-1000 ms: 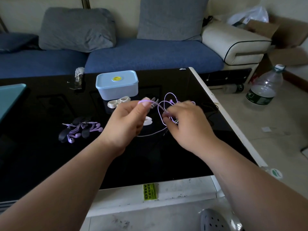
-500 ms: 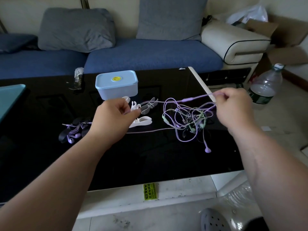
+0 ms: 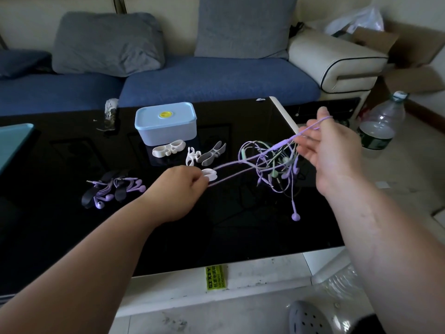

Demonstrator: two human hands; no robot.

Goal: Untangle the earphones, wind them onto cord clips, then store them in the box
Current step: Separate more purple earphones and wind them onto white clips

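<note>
1. The left grip (image 3: 179, 189) is clenched, pinching two strands of a thin purple earphone cord (image 3: 240, 168) just beside a small white plastic cord clip (image 3: 209, 174) on the glossy black counter (image 3: 72, 237).
2. Those strands run rightward into a knotted tangle of purple and green earphones (image 3: 277, 165) between the two grips.
3. The right grip (image 3: 334, 153) is released, fingers spread, with the cord draped over one raised finger.
4. A pale blue lidded plastic box (image 3: 166, 124) stands further back, apart from the tangle.
</note>
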